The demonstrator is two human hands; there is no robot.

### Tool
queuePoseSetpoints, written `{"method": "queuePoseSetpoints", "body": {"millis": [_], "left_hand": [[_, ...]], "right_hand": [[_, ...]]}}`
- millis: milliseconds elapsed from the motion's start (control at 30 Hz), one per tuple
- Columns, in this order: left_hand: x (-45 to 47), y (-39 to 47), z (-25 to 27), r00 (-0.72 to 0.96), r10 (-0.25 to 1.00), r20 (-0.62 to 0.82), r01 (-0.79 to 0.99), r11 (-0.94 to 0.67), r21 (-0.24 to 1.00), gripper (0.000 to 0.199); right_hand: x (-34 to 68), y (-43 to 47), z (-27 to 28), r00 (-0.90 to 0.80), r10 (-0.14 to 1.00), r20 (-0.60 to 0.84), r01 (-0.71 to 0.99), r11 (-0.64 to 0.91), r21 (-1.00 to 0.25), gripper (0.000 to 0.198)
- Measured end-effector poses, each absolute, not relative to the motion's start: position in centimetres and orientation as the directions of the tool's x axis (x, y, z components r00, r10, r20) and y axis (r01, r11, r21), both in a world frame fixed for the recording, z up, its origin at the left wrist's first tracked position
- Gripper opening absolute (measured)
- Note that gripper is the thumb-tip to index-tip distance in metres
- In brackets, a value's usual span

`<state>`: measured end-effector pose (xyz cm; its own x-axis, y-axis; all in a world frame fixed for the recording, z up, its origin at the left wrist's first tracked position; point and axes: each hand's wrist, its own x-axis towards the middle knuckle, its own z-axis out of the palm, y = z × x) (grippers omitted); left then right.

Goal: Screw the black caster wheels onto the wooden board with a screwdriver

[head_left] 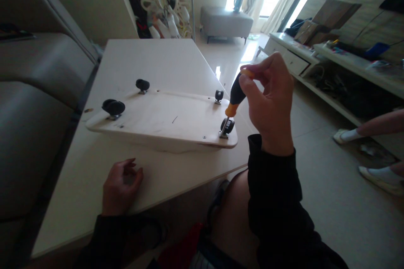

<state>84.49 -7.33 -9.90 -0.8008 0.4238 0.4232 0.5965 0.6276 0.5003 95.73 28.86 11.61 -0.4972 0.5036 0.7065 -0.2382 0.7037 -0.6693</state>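
Observation:
My right hand (268, 96) grips the end of a black and orange screwdriver (237, 92). The tool slants down, its shaft reaching the metal mounting plate (223, 135) of the near right caster wheel (227, 126). That caster is one of several black casters on a pale wooden board (158, 115), which lies with its wheels upward. Two more casters, one large (113, 107) and one smaller (142, 85), stand at the board's left end, and another (219, 96) at the far right corner. My left hand (121, 187) rests on the table in front of the board, loosely curled, thumb and fingers apart, holding nothing visible.
The board lies on a white table (151, 56). A grey sofa (34, 134) stands at the left and a grey bench (225, 21) by the window. Another person's legs (381, 122) show at the right, near a white low cabinet (290, 61).

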Motion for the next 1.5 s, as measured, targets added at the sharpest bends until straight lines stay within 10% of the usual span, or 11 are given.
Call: {"method": "queuePoseSetpoints", "body": {"millis": [1500], "left_hand": [[84.38,-7.51,-10.08,-0.804,0.414,0.427,0.593,0.609,0.527,0.043]], "right_hand": [[95.68,28.52,11.71,-0.578,0.513,0.634,-0.257,0.623,-0.739,0.012]]}}
